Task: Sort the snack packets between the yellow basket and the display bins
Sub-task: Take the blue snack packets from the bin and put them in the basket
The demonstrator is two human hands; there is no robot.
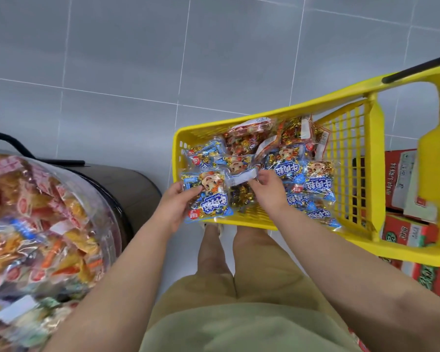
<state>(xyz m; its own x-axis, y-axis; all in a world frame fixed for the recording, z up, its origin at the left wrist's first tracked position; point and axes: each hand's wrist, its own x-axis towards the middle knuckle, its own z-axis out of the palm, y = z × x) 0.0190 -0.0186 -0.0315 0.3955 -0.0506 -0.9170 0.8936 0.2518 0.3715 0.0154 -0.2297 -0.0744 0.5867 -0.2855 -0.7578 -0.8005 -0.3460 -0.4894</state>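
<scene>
A yellow basket with a black handle stands on the floor at the right, holding several blue and several red snack packets. My left hand grips a blue snack packet at the basket's near left corner. My right hand pinches the white edge of another blue packet lying just behind it. More blue packets lie to the right of that hand, red packets at the far side. A clear display bin full of orange and red snack packets sits at the left.
A dark rounded stand with a black bar sits behind the bin. Red and green cardboard boxes are stacked under and right of the basket. My legs and shorts fill the lower middle, over grey floor tiles.
</scene>
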